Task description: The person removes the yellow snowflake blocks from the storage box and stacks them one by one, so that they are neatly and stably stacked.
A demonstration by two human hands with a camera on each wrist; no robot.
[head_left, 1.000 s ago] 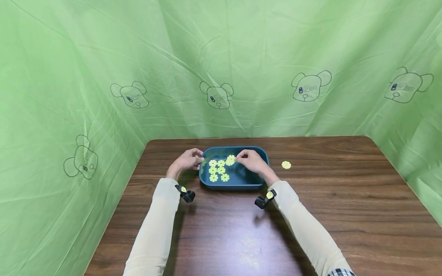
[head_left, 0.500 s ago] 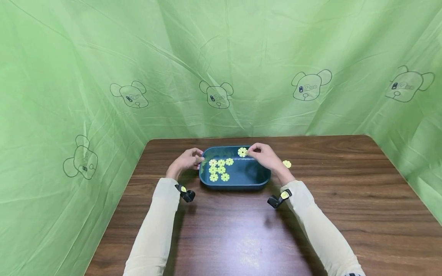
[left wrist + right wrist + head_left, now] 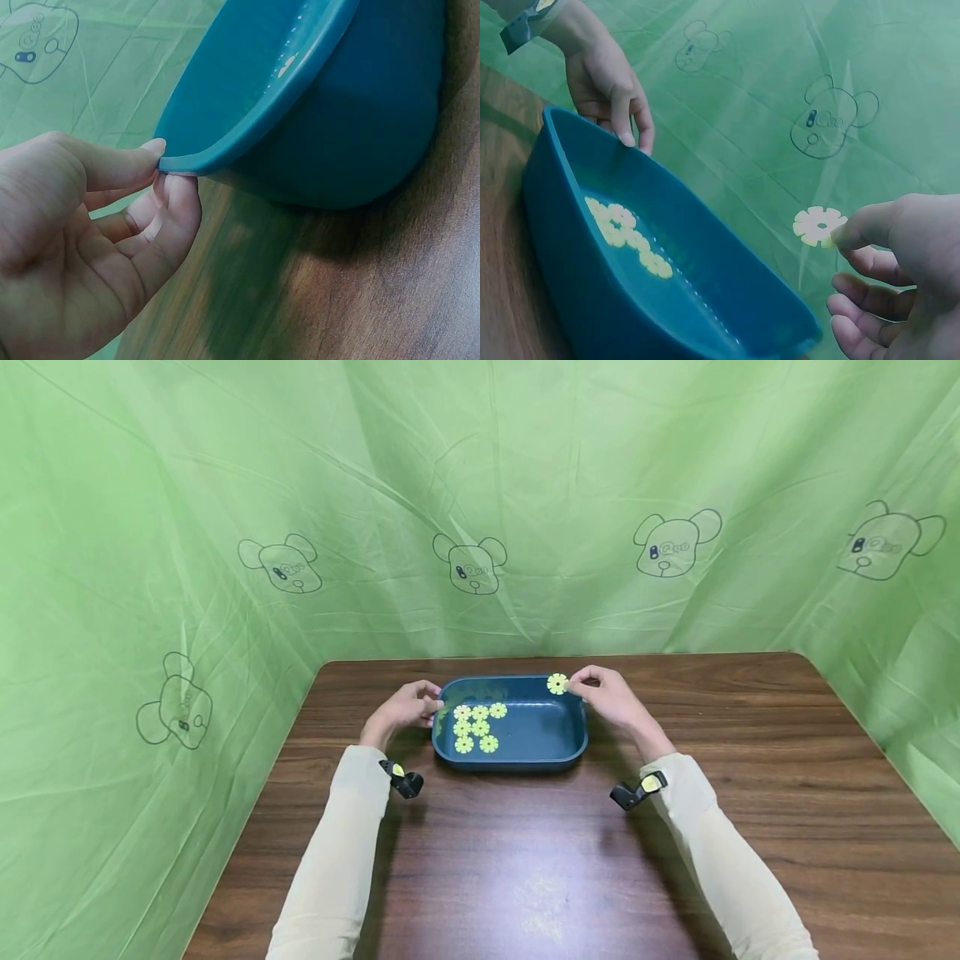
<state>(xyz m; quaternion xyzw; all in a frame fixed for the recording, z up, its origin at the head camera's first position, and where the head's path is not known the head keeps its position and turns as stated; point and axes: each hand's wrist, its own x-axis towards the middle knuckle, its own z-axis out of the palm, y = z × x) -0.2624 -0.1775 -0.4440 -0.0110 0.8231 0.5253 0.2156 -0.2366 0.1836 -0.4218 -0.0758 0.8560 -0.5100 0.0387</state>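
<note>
A blue rectangular basin [image 3: 540, 767] with rounded corners sits on the table. My left hand [image 3: 405, 706] pinches its left rim, thumb on the inside edge and fingers beneath, as the left wrist view shows. Several yellow flower-shaped discs [image 3: 480, 727] with notched edges lie flat inside, grouped toward the left. Between thumb and forefinger my right hand [image 3: 611, 697] pinches another yellow flower-shaped disc [image 3: 820, 226], raised over the basin's far right corner. In the right wrist view this disc stands clear of the rim, its face and centre hole visible.
The brown wooden table [image 3: 750, 777] extends to both sides and in front of the basin. A green curtain [image 3: 480, 485] printed with bear faces hangs behind and around it. Each wrist wears a small black camera [image 3: 637, 789].
My right hand has carried a disc from the basin's middle rightward to the far right corner. The loose disc on the table at right is now hidden behind that hand. The left hand stays put.
</note>
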